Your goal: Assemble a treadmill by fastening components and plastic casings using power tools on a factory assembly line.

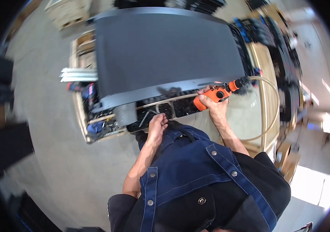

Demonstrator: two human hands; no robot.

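Note:
My right hand (213, 103) is wrapped round an orange-and-black hand tool (212, 96) with a lever along its top. A pale hose (270, 83) runs from the tool's black end fitting and curves down the right side. In front of my waist, my left hand (159, 125) is closed with its fingers curled together; what they hold, if anything, is too small to make out. Beyond both hands lies a large dark grey panel (165, 46) with a lighter bent near edge (149, 92). Below that edge, a black strip (184, 107) sits between my hands, partly hidden.
The panel lies over a wooden frame (80, 116). White strips (78, 74) and a red-and-blue tool (89, 91) are at its left. A grey cylindrical object (126, 114) and blue cloth or gloves (95, 128) are near the front-left corner. Black stacked parts (284, 69) stand at right.

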